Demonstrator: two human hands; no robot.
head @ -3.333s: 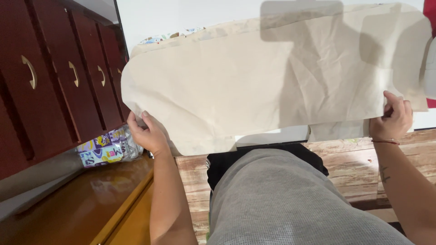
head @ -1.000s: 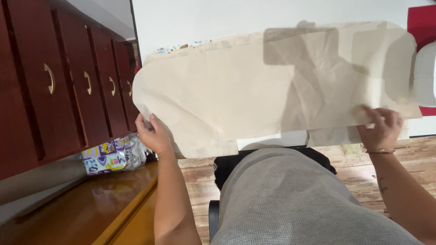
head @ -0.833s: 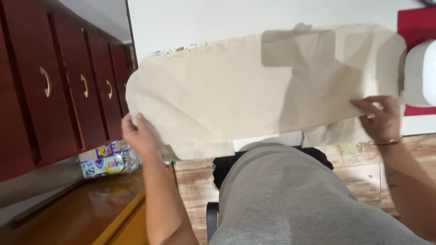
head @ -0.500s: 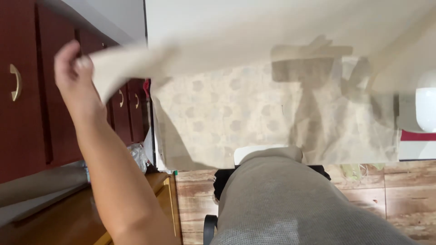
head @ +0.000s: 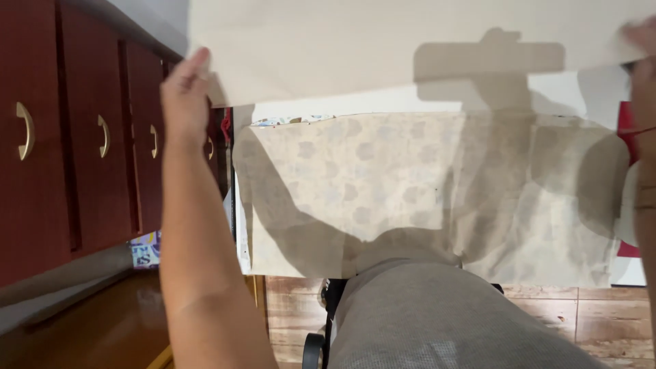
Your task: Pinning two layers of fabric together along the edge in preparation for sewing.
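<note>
Your left hand (head: 183,96) pinches the near-left edge of the cream cloth (head: 383,41), lifted high above the ironing board (head: 424,198). Your right hand (head: 639,41) sits blurred at the frame's right edge; it seems to grip the other end, though I cannot tell for sure. Keep both ends level and taut so the cloth hangs without creasing.
</note>
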